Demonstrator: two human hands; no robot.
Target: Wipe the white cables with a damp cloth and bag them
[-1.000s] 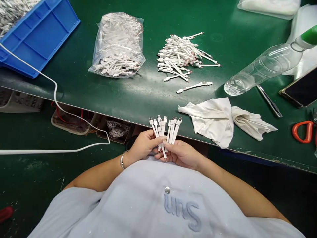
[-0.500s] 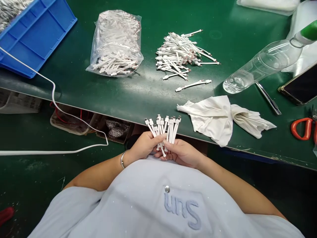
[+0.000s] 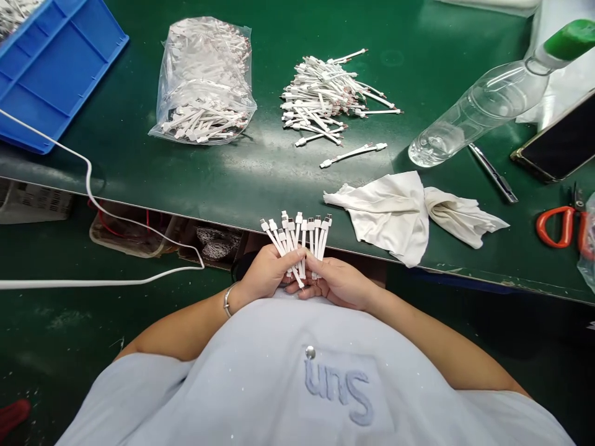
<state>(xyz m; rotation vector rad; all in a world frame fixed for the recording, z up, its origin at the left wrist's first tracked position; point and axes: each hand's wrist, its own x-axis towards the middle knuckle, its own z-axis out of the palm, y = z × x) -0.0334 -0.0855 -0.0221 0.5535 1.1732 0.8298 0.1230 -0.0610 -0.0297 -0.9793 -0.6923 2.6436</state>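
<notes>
Several short white cables (image 3: 291, 234) are fanned out between my two hands, just off the table's front edge, their plugs pointing away from me. My left hand (image 3: 266, 271) is closed on the left part of the bunch, its thumb across the cables. My right hand (image 3: 343, 280) grips the right part, its thumb tip close to the left thumb. Fingers of both hands lie partly hidden beneath the bunch. On the green table (image 3: 269, 176) beyond is a loose pile of similar cables (image 3: 320, 93), with a few lying apart in front of it.
A clear bag of cables (image 3: 204, 80) and a blue crate (image 3: 56, 68) stand at the left. Toward the right are white cloths (image 3: 395, 210), a bottle (image 3: 488, 105), a pen-like tool (image 3: 493, 172), a phone (image 3: 558, 139) and orange-handled scissors (image 3: 555, 227). A white cord (image 3: 139, 229) crosses the left side.
The table items appear shifted slightly left and up as the view moved. Both hands still hold the fanned cables, which are spread a little differently, and the thumbs sit closer together.
</notes>
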